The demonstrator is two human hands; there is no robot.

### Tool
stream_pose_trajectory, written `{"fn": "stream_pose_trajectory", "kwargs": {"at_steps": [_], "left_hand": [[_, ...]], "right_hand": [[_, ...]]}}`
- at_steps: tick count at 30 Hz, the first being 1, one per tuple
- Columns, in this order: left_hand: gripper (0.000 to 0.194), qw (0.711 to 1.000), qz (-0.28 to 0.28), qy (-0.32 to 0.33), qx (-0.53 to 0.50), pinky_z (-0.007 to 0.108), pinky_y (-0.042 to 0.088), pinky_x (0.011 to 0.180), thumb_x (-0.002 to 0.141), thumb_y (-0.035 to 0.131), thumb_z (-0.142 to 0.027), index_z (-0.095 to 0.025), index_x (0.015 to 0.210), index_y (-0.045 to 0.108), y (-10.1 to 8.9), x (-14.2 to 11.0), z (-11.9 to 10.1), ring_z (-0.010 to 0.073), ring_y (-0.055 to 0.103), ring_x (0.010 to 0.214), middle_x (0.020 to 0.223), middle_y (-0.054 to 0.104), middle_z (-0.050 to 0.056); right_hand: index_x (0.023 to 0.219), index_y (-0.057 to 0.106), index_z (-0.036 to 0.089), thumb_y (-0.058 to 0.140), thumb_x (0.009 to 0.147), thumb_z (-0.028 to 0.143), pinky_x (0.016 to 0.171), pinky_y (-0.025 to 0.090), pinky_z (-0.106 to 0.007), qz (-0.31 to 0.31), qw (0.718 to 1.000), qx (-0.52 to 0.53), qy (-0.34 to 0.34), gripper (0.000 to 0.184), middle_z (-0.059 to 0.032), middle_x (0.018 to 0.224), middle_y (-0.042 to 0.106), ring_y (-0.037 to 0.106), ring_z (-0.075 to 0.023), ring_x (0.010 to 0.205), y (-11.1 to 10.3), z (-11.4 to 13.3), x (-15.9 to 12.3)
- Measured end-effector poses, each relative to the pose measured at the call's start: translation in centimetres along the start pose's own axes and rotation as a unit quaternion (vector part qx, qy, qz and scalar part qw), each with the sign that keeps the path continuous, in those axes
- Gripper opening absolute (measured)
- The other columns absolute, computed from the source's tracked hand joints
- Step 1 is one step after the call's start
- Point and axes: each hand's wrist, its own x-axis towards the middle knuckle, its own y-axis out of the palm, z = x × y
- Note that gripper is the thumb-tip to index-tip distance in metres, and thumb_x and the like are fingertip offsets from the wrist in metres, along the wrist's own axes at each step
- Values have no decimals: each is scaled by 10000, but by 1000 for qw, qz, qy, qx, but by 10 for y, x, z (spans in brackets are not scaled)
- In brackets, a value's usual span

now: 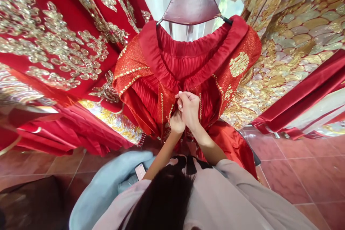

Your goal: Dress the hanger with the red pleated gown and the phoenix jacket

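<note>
Both hands meet at the front of a red pleated skirt [185, 67] hung from a dark red hanger [192, 9].
Directly below the hanger's middle, the right hand [189, 107] sits with bent fingers against the lowest dip of the skirt's gathered waistband [165, 65]; whether they pinch cloth cannot be told. The left hand [177, 122], lower and just left of the hanger's centre line, tucks in beneath the right, its fingertips hidden, so its grip cannot be told either. The skirt spreads around both hands, its waistband rising on either side to the hanger's two ends.
</note>
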Motion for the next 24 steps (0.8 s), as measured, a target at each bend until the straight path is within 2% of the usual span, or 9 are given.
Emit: {"fn": "stream_pose_trajectory", "kwargs": {"at_steps": [3, 5, 8, 9, 12, 14, 19, 22, 24], "left_hand": [[214, 1000, 0, -7, 0, 267, 486, 669, 905, 452, -171, -105, 883, 655, -2, -4, -2, 228, 667, 755, 789, 665, 122], [221, 1000, -8, -8, -7, 255, 478, 659, 917, 447, -187, -115, 881, 653, -5, -8, -4, 217, 663, 762, 799, 663, 115], [235, 999, -24, 4, -23, 238, 465, 651, 935, 437, -232, -138, 885, 646, -11, -15, -7, 199, 654, 771, 821, 663, 100], [243, 999, -29, 11, -28, 237, 463, 655, 942, 426, -244, -142, 891, 641, -12, -17, -7, 195, 652, 775, 829, 662, 97], [280, 998, -42, 27, -41, 241, 457, 666, 964, 373, -253, -142, 900, 622, -15, -21, -5, 191, 646, 778, 841, 655, 98], [288, 997, -46, 35, -46, 247, 452, 656, 965, 362, -249, -138, 875, 612, -17, -22, -3, 195, 642, 766, 835, 647, 106], [244, 996, -55, 43, -62, 252, 456, 662, 947, 397, -241, -148, 857, 603, -22, -20, 2, 196, 637, 753, 834, 645, 103], [242, 995, -60, 41, -74, 275, 478, 716, 942, 403, -249, -143, 895, 615, -29, -22, 3, 209, 643, 801, 883, 656, 116], [260, 987, -108, 42, -111, 308, 484, 816, 936, 426, -297, -129, 1001, 613, -39, -26, 0, 225, 633, 925, 1005, 651, 141]], "right_hand": [[612, 565, 145, 524, 832, 314, 426, 274, -197, 41, 987, -129, -88, 280, 47, 444, 422, 357, -48, 407, -8, 0, 1], [775, 619, 150, 499, 866, 346, 467, 319, -204, 54, 968, -201, -139, 247, 40, 501, 469, 411, -66, 442, -11, 4, 8], [1024, 608, 141, 448, 899, 221, 523, 353, -224, 68, 936, -313, -145, 218, 39, 515, 500, 448, -92, 448, -11, 11, 26], [989, 613, 129, 427, 903, 175, 532, 352, -230, 85, 921, -354, -135, 210, 36, 490, 491, 446, -97, 436, -10, 14, 31], [655, 545, 146, 405, 913, 132, 517, 328, -225, 173, 882, -421, -120, 294, 29, 403, 447, 415, -85, 380, -11, 25, 42], [572, 465, 163, 454, 901, 140, 487, 299, -206, 220, 882, -399, -116, 330, 38, 374, 444, 394, -66, 350, -13, 35, 40], [609, 497, 162, 557, 854, 190, 474, 252, -190, 196, 909, -340, -137, 254, 57, 402, 468, 373, -49, 378, -35, 52, 20], [601, 492, 165, 559, 857, 265, 494, 256, -199, 200, 894, -366, -166, 283, 48, 448, 462, 377, -60, 435, -60, 37, 2], [615, 494, 169, 544, 859, 290, 502, 259, -206, 206, 885, -390, -151, 276, 46, 474, 451, 372, -68, 451, -76, 16, -11]]}}
